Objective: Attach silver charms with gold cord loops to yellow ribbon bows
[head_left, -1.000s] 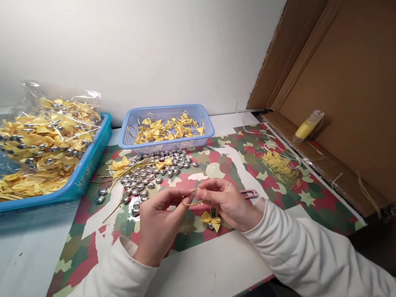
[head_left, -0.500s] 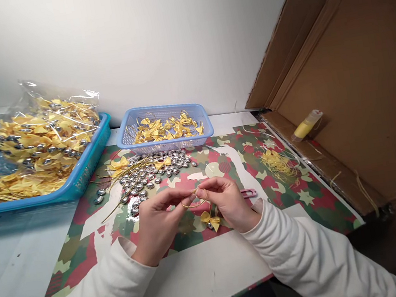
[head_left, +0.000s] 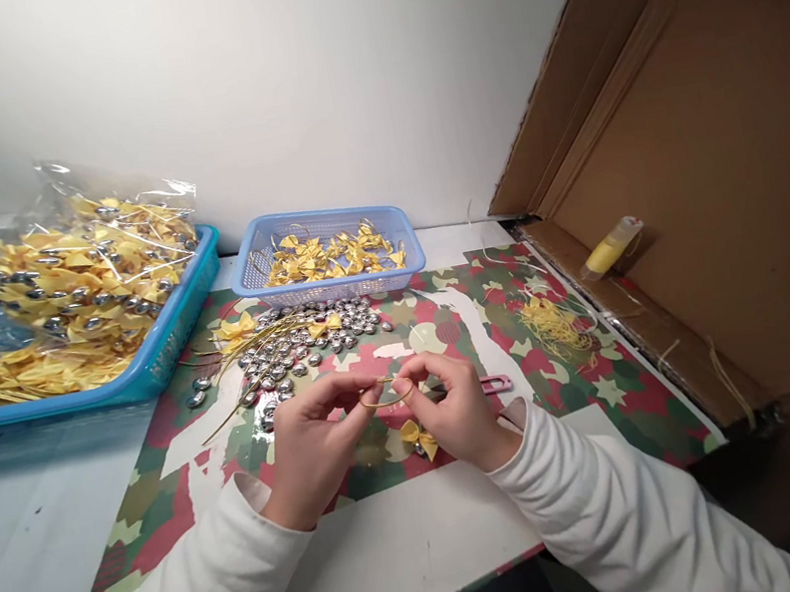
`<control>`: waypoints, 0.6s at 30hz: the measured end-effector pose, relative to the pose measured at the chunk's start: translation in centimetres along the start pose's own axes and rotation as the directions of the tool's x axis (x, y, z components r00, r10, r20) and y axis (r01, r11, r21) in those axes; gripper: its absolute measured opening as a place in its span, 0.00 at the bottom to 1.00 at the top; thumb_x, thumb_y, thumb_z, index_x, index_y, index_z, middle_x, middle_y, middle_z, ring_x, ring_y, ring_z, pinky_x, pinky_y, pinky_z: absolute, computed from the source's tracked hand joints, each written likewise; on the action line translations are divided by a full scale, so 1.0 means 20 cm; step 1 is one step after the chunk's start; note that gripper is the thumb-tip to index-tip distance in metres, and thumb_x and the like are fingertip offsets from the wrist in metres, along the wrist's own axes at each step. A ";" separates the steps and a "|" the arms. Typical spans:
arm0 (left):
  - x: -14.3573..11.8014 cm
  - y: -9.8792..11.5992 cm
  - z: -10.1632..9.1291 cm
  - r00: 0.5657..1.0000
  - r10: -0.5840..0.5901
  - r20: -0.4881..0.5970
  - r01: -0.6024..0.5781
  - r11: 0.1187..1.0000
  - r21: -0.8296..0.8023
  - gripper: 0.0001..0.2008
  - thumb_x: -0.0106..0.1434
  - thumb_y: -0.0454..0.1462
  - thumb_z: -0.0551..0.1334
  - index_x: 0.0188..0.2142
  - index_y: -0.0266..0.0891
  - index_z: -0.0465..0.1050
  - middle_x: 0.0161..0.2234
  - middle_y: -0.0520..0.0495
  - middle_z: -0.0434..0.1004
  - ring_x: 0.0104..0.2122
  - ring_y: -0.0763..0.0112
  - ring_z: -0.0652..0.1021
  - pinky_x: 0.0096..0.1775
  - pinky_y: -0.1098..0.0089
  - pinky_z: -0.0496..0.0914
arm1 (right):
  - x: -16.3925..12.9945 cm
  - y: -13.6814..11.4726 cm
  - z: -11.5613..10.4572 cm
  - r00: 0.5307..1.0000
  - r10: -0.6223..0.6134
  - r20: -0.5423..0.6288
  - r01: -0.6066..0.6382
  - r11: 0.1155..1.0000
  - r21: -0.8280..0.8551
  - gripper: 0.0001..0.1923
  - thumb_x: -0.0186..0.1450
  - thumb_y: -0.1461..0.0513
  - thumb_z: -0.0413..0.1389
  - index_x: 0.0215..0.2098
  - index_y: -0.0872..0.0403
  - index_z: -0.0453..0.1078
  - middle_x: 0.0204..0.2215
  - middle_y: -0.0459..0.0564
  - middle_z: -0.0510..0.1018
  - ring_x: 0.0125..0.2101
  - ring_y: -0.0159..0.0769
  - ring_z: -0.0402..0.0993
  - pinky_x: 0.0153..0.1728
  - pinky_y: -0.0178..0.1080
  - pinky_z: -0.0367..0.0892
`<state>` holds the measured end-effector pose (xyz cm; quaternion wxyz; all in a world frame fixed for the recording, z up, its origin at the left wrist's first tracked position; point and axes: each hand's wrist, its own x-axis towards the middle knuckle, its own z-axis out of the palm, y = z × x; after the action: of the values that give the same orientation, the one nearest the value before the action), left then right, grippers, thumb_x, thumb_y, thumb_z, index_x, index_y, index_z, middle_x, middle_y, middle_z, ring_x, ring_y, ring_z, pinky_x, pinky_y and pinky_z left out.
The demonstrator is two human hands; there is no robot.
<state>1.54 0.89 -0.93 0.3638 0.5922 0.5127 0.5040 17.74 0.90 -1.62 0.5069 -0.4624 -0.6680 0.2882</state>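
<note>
The camouflage-patterned sheet (head_left: 631, 398) covers much of the table in front of me. At its far left stands my big blue tray (head_left: 98, 395), a clear bag (head_left: 95, 250) of yellow bows and silver bells heaped in it. The smaller blue basket (head_left: 355, 287) sits behind my work, yellow bows inside. My left hand (head_left: 313, 441) and right hand (head_left: 460, 411) are close together over the sheet, each with thumb and forefinger pinched closed on a thin gold cord, which curves in a small loop between them. Loose silver bells (head_left: 285, 362) lie beyond my left hand; a tangle of yellow thread (head_left: 555, 325) lies off to my right. A pink tool (head_left: 497, 384) pokes out past my right hand. Just below my fingers is one yellow bow (head_left: 419, 436) with a bell; whether the cord (head_left: 389, 403) joins it, I can't tell.
</note>
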 end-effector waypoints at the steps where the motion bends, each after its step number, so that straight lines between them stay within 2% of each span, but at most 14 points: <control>1: 0.00 0.00 0.00 1.000 -0.008 0.005 0.008 1.000 -0.002 0.05 0.53 0.39 0.69 0.28 0.40 0.80 0.25 0.49 0.82 0.25 0.68 0.79 0.27 0.72 0.73 | 0.00 0.00 0.00 1.000 0.010 0.007 -0.010 1.000 0.012 0.09 0.64 0.60 0.56 0.27 0.53 0.69 0.22 0.45 0.75 0.25 0.31 0.69 0.29 0.34 0.66; 9: 0.00 0.00 0.00 1.000 0.018 -0.001 -0.018 0.999 0.032 0.06 0.54 0.41 0.69 0.28 0.40 0.80 0.25 0.49 0.83 0.25 0.67 0.79 0.29 0.71 0.74 | 0.00 0.00 0.00 0.999 0.042 0.012 -0.042 0.999 0.021 0.07 0.63 0.60 0.56 0.27 0.53 0.69 0.23 0.45 0.75 0.25 0.32 0.70 0.27 0.34 0.65; 13: -0.01 -0.01 0.00 0.998 0.058 0.031 -0.060 0.995 0.075 0.05 0.55 0.40 0.68 0.29 0.41 0.81 0.24 0.50 0.82 0.24 0.69 0.79 0.29 0.72 0.73 | 0.00 0.00 -0.01 0.996 -0.053 0.075 0.062 0.991 -0.115 0.07 0.62 0.61 0.54 0.27 0.53 0.67 0.23 0.45 0.73 0.25 0.32 0.69 0.28 0.35 0.62; 18: -0.02 -0.03 0.00 0.994 0.084 0.074 -0.093 0.986 0.138 0.06 0.56 0.40 0.68 0.29 0.41 0.81 0.25 0.50 0.83 0.26 0.68 0.79 0.28 0.72 0.72 | 0.00 0.02 0.00 0.981 -0.134 0.139 0.165 0.956 -0.244 0.12 0.64 0.62 0.49 0.22 0.53 0.63 0.19 0.43 0.67 0.22 0.30 0.61 0.28 0.36 0.57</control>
<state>1.36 0.70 -1.52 0.3153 0.6555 0.5077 0.4616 17.97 1.01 -1.98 0.4222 -0.4534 -0.7620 0.1884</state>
